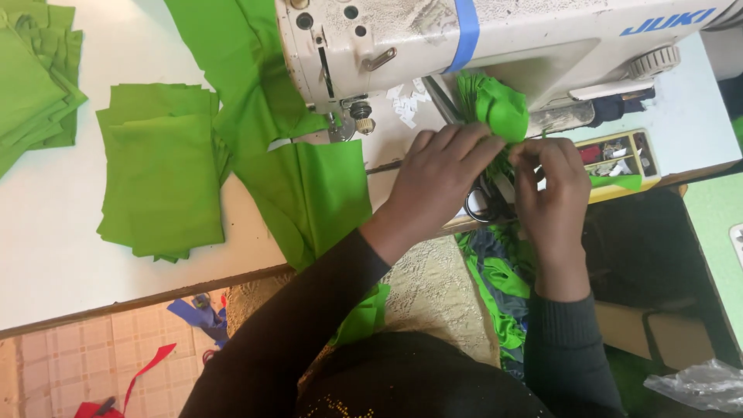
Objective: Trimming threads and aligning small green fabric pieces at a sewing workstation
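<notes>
The sewing machine (495,46) stands at the rear of the surface (46,232). A fabric stack (162,186) lies to its left. A strip of fabric (302,186) runs under the needle. A parts tray (619,159) sits right of the bunched fabric (495,104).

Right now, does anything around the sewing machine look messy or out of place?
Yes. Fabric scraps and a red strip lie on the tiled floor below the table edge. White paper bits are scattered under the sewing machine.

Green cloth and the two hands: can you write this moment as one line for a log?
left hand: pinching bunched green cloth | right hand: gripping same cloth | sewing machine: behind | cut green stack: left on table
</notes>
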